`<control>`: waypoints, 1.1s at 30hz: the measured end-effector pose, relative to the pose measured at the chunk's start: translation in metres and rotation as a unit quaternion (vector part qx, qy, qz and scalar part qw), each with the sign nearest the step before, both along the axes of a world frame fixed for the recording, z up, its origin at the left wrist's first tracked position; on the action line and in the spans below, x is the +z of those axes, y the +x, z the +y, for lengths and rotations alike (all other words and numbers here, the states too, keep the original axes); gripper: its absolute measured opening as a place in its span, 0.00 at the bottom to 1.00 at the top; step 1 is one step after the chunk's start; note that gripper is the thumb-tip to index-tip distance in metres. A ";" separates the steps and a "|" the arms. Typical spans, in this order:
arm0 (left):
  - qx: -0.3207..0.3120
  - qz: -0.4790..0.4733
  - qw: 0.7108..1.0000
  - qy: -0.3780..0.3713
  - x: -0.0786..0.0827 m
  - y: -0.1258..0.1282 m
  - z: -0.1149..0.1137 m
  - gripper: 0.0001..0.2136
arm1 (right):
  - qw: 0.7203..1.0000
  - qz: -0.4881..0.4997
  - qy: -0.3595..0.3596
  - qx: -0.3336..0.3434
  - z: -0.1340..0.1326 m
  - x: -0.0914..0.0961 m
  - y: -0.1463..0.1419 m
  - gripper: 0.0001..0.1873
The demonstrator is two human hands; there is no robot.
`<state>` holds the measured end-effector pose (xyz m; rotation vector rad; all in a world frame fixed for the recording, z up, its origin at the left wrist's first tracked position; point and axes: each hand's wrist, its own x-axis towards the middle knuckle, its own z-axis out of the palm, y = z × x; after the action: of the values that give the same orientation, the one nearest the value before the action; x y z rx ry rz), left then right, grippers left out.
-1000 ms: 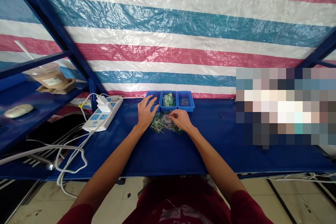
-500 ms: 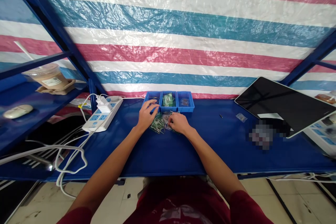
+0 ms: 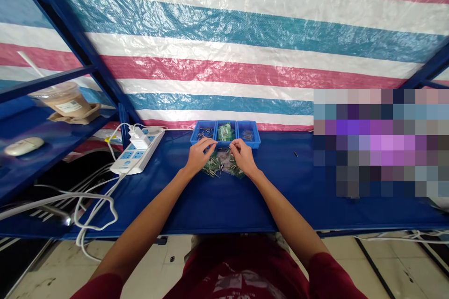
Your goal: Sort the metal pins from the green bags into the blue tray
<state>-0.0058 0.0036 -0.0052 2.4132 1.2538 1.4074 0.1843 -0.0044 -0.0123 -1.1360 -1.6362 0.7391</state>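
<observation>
A heap of small green circuit boards and metal pins [image 3: 221,166] lies on the blue table [image 3: 224,196], just in front of three small blue bins [image 3: 225,133]. My left hand [image 3: 198,156] rests on the heap's left side with its fingers curled in a pinch. On the heap's right side is my right hand [image 3: 243,157], fingers also curled and pinched. What either hand holds is too small to make out. The left bin holds metal pins, the middle one green boards, and the right bin small parts.
A white power strip [image 3: 138,153] with a plugged charger and trailing white cables [image 3: 94,205] lies at the left. A lidded drink cup [image 3: 66,102] and a white mouse [image 3: 23,146] sit on the left shelf. A blurred area covers the table's right. A striped tarp hangs behind.
My left hand pulled back from the left bin and closed over the heap. My right hand shifted slightly forward and up. Both hands have drawn closer together.
</observation>
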 end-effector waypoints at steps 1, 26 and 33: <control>-0.014 0.006 1.000 -0.005 0.000 0.001 -0.001 0.12 | 0.999 0.036 -0.009 0.003 0.000 0.001 0.000 0.08; -0.059 0.030 0.998 -0.024 0.001 0.003 -0.003 0.14 | 0.950 0.281 -0.129 0.048 -0.003 0.002 -0.009 0.11; -0.022 -0.006 0.999 -0.038 0.002 0.002 -0.004 0.13 | 0.960 0.243 -0.126 0.062 -0.001 0.003 -0.006 0.10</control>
<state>-0.0033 0.0000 -0.0032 2.3640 1.2216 1.3348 0.1783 -0.0057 -0.0092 -0.9314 -1.2251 1.2299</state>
